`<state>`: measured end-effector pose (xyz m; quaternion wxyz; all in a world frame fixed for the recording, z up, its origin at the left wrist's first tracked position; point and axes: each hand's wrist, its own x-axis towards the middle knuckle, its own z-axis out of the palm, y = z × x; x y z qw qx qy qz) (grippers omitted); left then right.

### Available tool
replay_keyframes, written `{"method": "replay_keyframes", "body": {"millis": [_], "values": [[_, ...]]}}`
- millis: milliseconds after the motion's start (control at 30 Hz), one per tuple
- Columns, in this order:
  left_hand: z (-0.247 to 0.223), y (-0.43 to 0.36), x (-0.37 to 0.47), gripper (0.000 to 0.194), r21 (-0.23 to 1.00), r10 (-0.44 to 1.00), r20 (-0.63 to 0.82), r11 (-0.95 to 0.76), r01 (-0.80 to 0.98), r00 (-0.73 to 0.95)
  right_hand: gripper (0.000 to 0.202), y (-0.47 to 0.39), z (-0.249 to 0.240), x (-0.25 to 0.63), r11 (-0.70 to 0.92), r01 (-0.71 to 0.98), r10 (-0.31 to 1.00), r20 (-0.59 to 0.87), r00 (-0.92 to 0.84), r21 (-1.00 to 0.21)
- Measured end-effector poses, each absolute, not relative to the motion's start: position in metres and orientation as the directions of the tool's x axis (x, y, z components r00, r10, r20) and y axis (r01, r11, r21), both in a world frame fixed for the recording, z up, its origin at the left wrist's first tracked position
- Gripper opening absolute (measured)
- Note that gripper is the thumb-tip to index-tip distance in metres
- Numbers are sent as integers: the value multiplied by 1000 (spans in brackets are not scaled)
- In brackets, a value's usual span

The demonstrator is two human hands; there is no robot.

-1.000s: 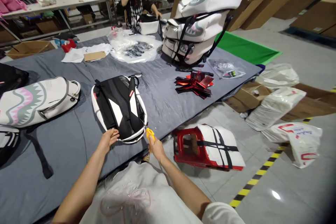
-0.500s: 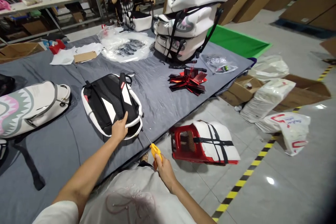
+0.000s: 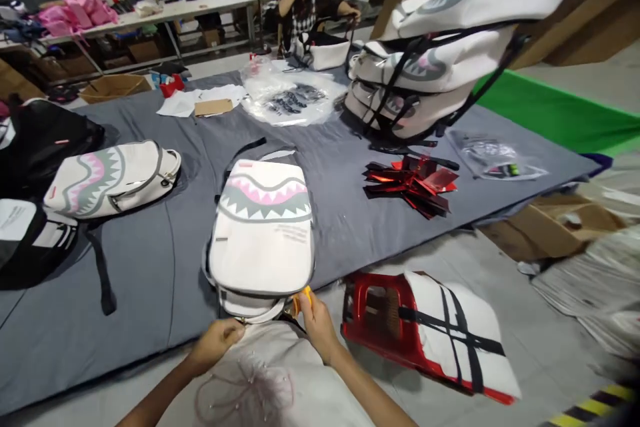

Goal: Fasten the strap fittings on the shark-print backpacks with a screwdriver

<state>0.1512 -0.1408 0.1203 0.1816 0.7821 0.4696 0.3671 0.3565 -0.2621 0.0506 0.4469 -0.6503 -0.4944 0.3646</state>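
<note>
A white backpack [image 3: 263, 230] with a pink and grey shark-mouth print lies front side up at the near edge of the grey-covered table [image 3: 185, 267]. My left hand [image 3: 219, 343] pinches a small part at the bag's near left end, beside its zipper. In my right hand [image 3: 315, 320] is a yellow-handled tool [image 3: 303, 299], held against the bag's near right corner; its tip is hidden.
Another shark-print backpack [image 3: 115, 177] and black bags [image 3: 45, 140] lie to the left. Red shiny strips [image 3: 413, 183] and stacked bags [image 3: 430, 73] are on the right. A red stool [image 3: 380, 320] stands beside the table. A person [image 3: 305, 7] sits across it.
The backpack has been turned from its black strap side to its printed front. My left hand has moved from its top to its near end, and the yellow tool is now against the bag.
</note>
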Motion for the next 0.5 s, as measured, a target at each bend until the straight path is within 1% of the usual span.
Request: {"method": "replay_keyframes", "body": {"millis": [100, 200, 267, 300, 367, 433, 500], "values": [[103, -148, 143, 81, 530, 873, 279, -487, 694, 400, 65, -256, 43, 353, -203, 263, 970, -157, 185, -943], [78, -164, 137, 83, 432, 833, 141, -538, 723, 536, 68, -255, 41, 357, -248, 172, 963, -224, 147, -953], [71, -169, 136, 86, 412, 799, 62, -566, 714, 598, 67, -264, 41, 365, -275, 158, 956, -253, 147, -948], [74, -167, 136, 86, 420, 802, 38, -554, 718, 596, 66, -272, 41, 369, -283, 168, 952, -255, 171, -944], [97, -155, 140, 79, 450, 856, 53, -480, 753, 514, 65, -291, 41, 378, -278, 214, 938, -217, 271, -936], [135, -136, 145, 67, 470, 914, 151, -402, 786, 377, 64, -311, 41, 384, -232, 291, 925, -119, 360, -928], [173, -119, 152, 51, 453, 914, 237, -403, 795, 328, 64, -326, 42, 386, -152, 373, 927, -2, 374, -915]]}}
